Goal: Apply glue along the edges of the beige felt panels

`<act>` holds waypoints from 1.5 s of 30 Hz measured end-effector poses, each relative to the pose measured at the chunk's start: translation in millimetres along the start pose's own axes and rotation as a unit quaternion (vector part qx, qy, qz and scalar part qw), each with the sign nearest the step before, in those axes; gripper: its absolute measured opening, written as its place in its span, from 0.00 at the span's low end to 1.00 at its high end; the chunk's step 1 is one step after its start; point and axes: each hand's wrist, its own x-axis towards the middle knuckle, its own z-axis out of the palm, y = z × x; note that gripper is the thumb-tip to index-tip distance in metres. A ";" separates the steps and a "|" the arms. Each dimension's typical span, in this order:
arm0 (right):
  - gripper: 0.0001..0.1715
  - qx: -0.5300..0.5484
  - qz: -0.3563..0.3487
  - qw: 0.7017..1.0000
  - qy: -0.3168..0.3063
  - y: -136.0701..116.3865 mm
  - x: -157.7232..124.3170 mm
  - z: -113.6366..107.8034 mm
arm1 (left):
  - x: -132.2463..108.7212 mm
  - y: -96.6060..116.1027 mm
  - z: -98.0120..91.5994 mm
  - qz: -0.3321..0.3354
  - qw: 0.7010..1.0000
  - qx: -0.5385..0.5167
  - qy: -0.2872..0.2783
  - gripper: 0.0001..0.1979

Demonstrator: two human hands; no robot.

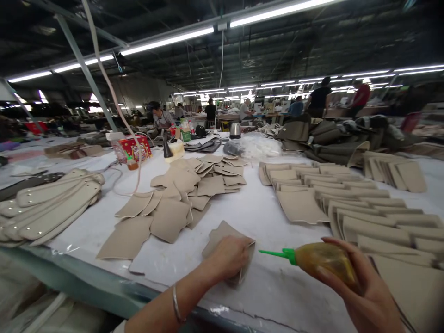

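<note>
My left hand, with a bangle at the wrist, is closed on a beige leather-like piece near the table's front edge. Part of that piece is hidden under the fingers, and its right edge is lifted. In my right hand is a glue bottle with amber contents and a green nozzle, tilted onto its side. The nozzle tip points left at the piece's edge, a small gap away. Loose beige pieces lie in a heap beyond my left hand. Folded beige pieces stand in overlapping rows to the right.
Stitched pale panels with studs are stacked at the left. A red box, a smaller glue bottle and a kettle stand farther back. A cable hangs down to the white table. Several people work behind.
</note>
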 end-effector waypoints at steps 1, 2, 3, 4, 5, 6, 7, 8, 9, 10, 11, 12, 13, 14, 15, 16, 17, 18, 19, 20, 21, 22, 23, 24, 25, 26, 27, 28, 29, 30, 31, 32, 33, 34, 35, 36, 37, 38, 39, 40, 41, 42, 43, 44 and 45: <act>0.27 -0.005 -0.002 1.000 -0.018 -1.3 0.5 2.5 | 0.6 -0.3 -0.5 0.002 1.000 -0.005 0.003 0.23; 0.28 -0.009 -0.003 0.999 -0.034 -2.3 0.7 4.7 | 1.1 -0.7 -1.2 0.003 1.000 -0.010 0.005 0.23; 0.28 -0.016 -0.004 0.999 -0.047 -3.2 0.8 6.7 | 1.3 -1.1 -2.0 0.003 1.000 -0.014 0.007 0.23; 0.28 -0.025 -0.011 0.998 -0.053 -4.0 1.3 8.7 | 1.5 -1.5 -2.7 0.003 1.000 -0.017 0.007 0.23; 0.28 -0.033 -0.021 0.998 -0.057 -5.0 2.2 10.8 | 1.6 -1.9 -3.4 0.002 1.000 -0.020 0.006 0.23; 0.27 -0.038 -0.034 0.997 -0.059 -6.1 3.5 13.0 | 1.7 -2.2 -3.9 0.001 1.000 -0.022 0.004 0.23; 0.27 -0.043 -0.048 0.996 -0.062 -7.2 5.1 15.2 | 1.9 -2.6 -4.4 0.001 1.000 -0.025 0.002 0.23; 0.26 -0.046 -0.060 0.995 -0.066 -8.3 6.9 17.4 | 2.1 -2.9 -4.8 0.002 1.000 -0.029 0.001 0.23; 0.26 -0.050 -0.070 0.994 -0.068 -9.3 8.7 19.5 | 2.4 -3.3 -5.0 0.006 0.999 -0.033 0.000 0.24; 0.25 -0.052 -0.076 0.993 -0.073 -10.0 10.2 21.4 | 2.7 -3.8 -5.2 0.009 0.999 -0.037 -0.001 0.24; 0.25 -0.053 -0.080 0.992 -0.079 -10.3 11.3 23.1 | 3.0 -4.2 -5.3 0.012 0.999 -0.040 -0.002 0.24; 0.25 -0.053 -0.083 0.991 -0.085 -10.2 11.8 24.5 | 3.3 -4.6 -5.3 0.013 0.999 -0.042 -0.003 0.24; 0.25 -0.053 -0.086 0.991 -0.090 -9.7 11.9 25.6 | 3.4 -4.8 -5.2 0.012 0.999 -0.043 -0.003 0.24; 0.26 -0.052 -0.089 0.990 -0.093 -9.0 11.4 26.4 | 3.4 -5.0 -5.0 0.010 0.999 -0.043 -0.003 0.24; 0.26 -0.051 -0.092 0.990 -0.095 -8.2 10.6 26.9 | 3.3 -5.0 -4.7 0.009 0.999 -0.042 -0.002 0.24; 0.26 -0.052 -0.093 0.989 -0.098 -7.4 9.7 27.2 | 3.1 -5.0 -4.3 0.008 0.999 -0.042 0.000 0.24; 0.26 -0.052 -0.095 0.989 -0.098 -6.8 8.7 27.2 | 2.7 -4.8 -3.8 0.009 0.999 -0.041 0.003 0.23; 0.26 -0.052 -0.096 0.989 -0.100 -6.4 7.9 27.1 | 2.3 -4.6 -3.3 0.010 0.999 -0.040 0.005 0.23; 0.26 -0.052 -0.094 0.989 -0.103 -6.3 7.4 26.9 | 1.7 -4.3 -2.7 0.011 0.999 -0.040 0.008 0.23; 0.26 -0.050 -0.089 0.989 -0.106 -6.4 7.3 26.6 | 1.2 -4.1 -2.3 0.012 0.999 -0.038 0.011 0.23; 0.25 -0.048 -0.081 0.990 -0.108 -6.6 7.6 26.5 | 0.8 -3.9 -1.9 0.012 0.999 -0.037 0.012 0.22; 0.25 -0.047 -0.072 0.991 -0.106 -6.9 8.1 26.4 | 0.4 -3.8 -1.6 0.011 0.999 -0.035 0.014 0.22; 0.25 -0.047 -0.063 0.992 -0.103 -7.2 8.9 26.4 | 0.1 -3.9 -1.4 0.011 0.999 -0.033 0.015 0.22; 0.25 -0.049 -0.056 0.992 -0.098 -7.4 9.7 26.4 | 0.0 -3.9 -1.3 0.011 0.999 -0.031 0.016 0.22; 0.25 -0.051 -0.053 0.993 -0.093 -7.5 10.4 26.5 | -0.1 -4.1 -1.3 0.011 0.999 -0.030 0.017 0.22; 0.25 -0.053 -0.052 0.993 -0.088 -7.4 10.8 26.4 | -0.1 -4.2 -1.2 0.012 0.999 -0.029 0.017 0.23; 0.25 -0.053 -0.053 0.993 -0.086 -7.2 11.0 26.2 | 0.0 -4.3 -1.2 0.012 0.999 -0.027 0.017 0.23; 0.25 -0.053 -0.052 0.993 -0.087 -7.0 10.8 25.9 | 0.1 -4.2 -1.1 0.013 0.999 -0.026 0.016 0.23; 0.25 -0.052 -0.050 0.993 -0.089 -6.8 10.5 25.3 | 0.1 -4.0 -1.0 0.013 0.999 -0.025 0.016 0.23; 0.25 -0.049 -0.046 0.993 -0.093 -6.6 10.2 24.7 | 0.1 -3.7 -1.0 0.012 1.000 -0.024 0.016 0.23; 0.24 -0.043 -0.041 0.993 -0.098 -6.4 9.9 24.0 | 0.0 -3.3 -1.0 0.011 1.000 -0.022 0.018 0.23; 0.24 -0.037 -0.033 0.993 -0.103 -6.3 9.9 23.5 | -0.1 -2.8 -1.0 0.010 1.000 -0.019 0.019 0.22; 0.24 -0.031 -0.026 0.993 -0.107 -6.1 10.1 23.3 | -0.4 -2.3 -1.0 0.009 1.000 -0.015 0.020 0.22; 0.24 -0.027 -0.019 0.994 -0.106 -6.0 10.6 23.4 | -0.7 -1.9 -1.0 0.007 1.000 -0.010 0.021 0.21; 0.25 -0.026 -0.014 0.994 -0.102 -5.8 11.1 23.7 | -1.0 -1.7 -1.0 0.005 1.000 -0.005 0.021 0.21; 0.25 -0.027 -0.012 0.995 -0.094 -5.5 11.6 24.3 | -1.3 -1.6 -0.9 0.005 1.000 -0.001 0.021 0.21; 0.25 -0.029 -0.012 0.996 -0.085 -5.1 11.9 24.9 | -1.6 -1.8 -0.7 0.007 1.000 0.003 0.020 0.20; 0.26 -0.032 -0.014 0.996 -0.079 -4.6 11.9 25.5 | -1.7 -2.1 -0.5 0.010 1.000 0.006 0.021 0.21; 0.25 -0.034 -0.017 0.996 -0.076 -4.1 11.4 25.8 | -1.7 -2.5 -0.1 0.013 1.000 0.008 0.022 0.21; 0.25 -0.032 -0.018 0.996 -0.078 -3.4 10.5 25.9 | -1.6 -3.0 0.3 0.016 1.000 0.008 0.023 0.21; 0.25 -0.029 -0.015 0.996 -0.083 -2.7 9.4 25.6 | -1.5 -3.5 0.7 0.018 1.000 0.008 0.024 0.21; 0.25 -0.024 -0.009 0.996 -0.090 -1.9 8.3 25.1 | -1.3 -4.0 1.1 0.019 1.000 0.006 0.024 0.21; 0.25 -0.017 -0.002 0.995 -0.099 -1.0 7.4 24.5 | -1.1 -4.3 1.4 0.018 1.000 0.003 0.025 0.22; 0.25 -0.009 0.006 0.994 -0.107 -0.1 6.8 23.9 | -1.1 -4.5 1.6 0.018 1.000 -0.001 0.024 0.22; 0.25 -0.005 0.013 0.994 -0.110 0.7 6.8 23.5 | -1.2 -4.5 1.6 0.017 1.000 -0.004 0.024 0.22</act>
